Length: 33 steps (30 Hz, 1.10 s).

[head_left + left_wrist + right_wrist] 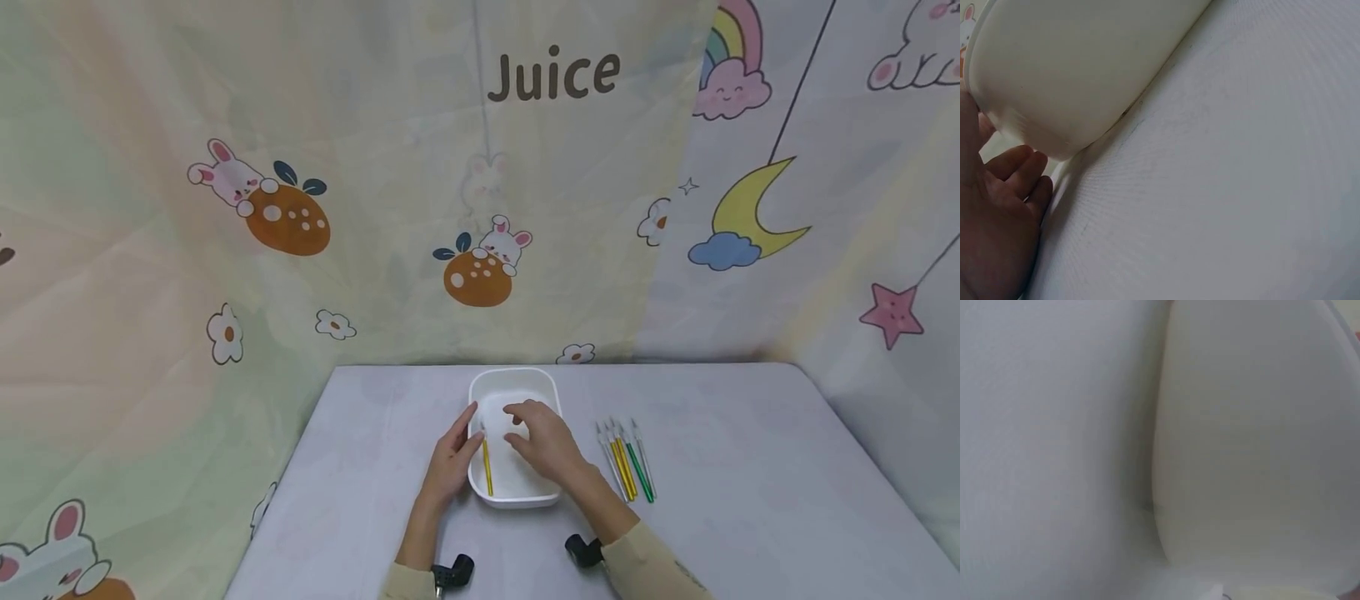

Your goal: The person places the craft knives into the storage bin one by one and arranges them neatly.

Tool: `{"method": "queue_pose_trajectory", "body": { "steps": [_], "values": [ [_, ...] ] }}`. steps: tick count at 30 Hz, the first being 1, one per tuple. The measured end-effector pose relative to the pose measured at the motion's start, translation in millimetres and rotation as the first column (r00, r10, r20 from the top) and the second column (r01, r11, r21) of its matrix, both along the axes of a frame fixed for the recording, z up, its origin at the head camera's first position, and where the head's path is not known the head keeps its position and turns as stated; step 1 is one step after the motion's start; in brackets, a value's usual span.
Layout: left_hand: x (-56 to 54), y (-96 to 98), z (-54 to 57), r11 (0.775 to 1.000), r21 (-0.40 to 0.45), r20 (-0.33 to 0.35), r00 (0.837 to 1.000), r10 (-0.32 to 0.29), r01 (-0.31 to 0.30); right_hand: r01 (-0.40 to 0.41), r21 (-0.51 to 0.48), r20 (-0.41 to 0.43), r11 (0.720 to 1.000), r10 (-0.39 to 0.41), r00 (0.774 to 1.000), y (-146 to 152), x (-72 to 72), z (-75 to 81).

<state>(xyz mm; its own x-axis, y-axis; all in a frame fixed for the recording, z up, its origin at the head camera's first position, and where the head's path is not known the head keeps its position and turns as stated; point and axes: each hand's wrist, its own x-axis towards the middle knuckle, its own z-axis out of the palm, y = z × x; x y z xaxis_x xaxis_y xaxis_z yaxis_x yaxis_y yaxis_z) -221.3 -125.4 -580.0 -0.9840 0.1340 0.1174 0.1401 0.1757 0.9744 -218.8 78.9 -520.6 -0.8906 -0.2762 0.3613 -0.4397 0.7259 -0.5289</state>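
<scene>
Yellow pen: inside the white tray, along its left side. Long axis nearly fore-and-aft, roughly parallel to the tray's long side, pale end facing away.

Left hand nearest to it. Set at the left rim, thumb over the edge and just beside the pale end; contact there, can't tell. Looks like a light pinch on the tray wall, not on the pen.

Right hand above the tray, thumb and forefinger spread, nothing visible between them. From there to the yellow pen: leftward and slightly nearer, with bare tray floor in between.

Further out, loose pens on the bench, right of the tray and apart from it. Bunched side by side, long axes mostly fore-and-aft, far ends leaning a bit left. Two yellow, one green, a pale one at each outer edge. Closer to the right hand than to the left, so judged an easier reach from that side.

Pens and tray floor visible from head view only. In left wrist view: outer tray wall, plus bent fingers beside it, mostly hidden from above. In right wrist view: mainly outer wall and bench, no clear look at the right fingertips.
</scene>
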Motion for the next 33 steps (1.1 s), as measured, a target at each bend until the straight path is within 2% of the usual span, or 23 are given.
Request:
{"method": "queue_pose_trajectory", "body": {
  "steps": [7, 15, 20, 23, 28, 33],
  "values": [
    [3.5, -1.2, -6.2, 1.000, -0.008, 0.040, 0.999, -0.001, 0.001, 0.091, -0.102, 0.031, 0.991, -0.088, 0.996, 14, 2.9, -4.1],
    [2.4, -2.4, -4.8, 1.000, -0.014, 0.035, 0.999, 0.015, -0.015, 0.156, -0.158, 0.034, 0.975, -0.152, 0.988, 21, 1.5, -5.8],
    [-0.2, -3.2, -8.0, 1.000, -0.002, 0.024, 1.000, 0.008, -0.007, 0.196, -0.238, 0.001, 0.951, -0.201, 0.980, 34, 3.3, -9.0],
    [-1.3, -1.9, -5.4, 1.000, -0.004, 0.003, 1.000, -0.001, 0.001, 0.226, -0.272, -0.008, 0.935, -0.237, 0.971, 43, 3.8, -7.5],
    [-0.8, -0.2, -1.0, 1.000, -0.009, -0.018, 1.000, 0.013, -0.013, 0.257, -0.275, 0.002, 0.927, -0.266, 0.964, 52, 2.2, -3.5],
    [1.0, -0.1, -2.6, 1.000, -0.005, 0.002, 1.000, 0.010, -0.010, 0.278, -0.276, 0.019, 0.920, -0.284, 0.959, 56, 3.9, -4.3]
  ]
}}
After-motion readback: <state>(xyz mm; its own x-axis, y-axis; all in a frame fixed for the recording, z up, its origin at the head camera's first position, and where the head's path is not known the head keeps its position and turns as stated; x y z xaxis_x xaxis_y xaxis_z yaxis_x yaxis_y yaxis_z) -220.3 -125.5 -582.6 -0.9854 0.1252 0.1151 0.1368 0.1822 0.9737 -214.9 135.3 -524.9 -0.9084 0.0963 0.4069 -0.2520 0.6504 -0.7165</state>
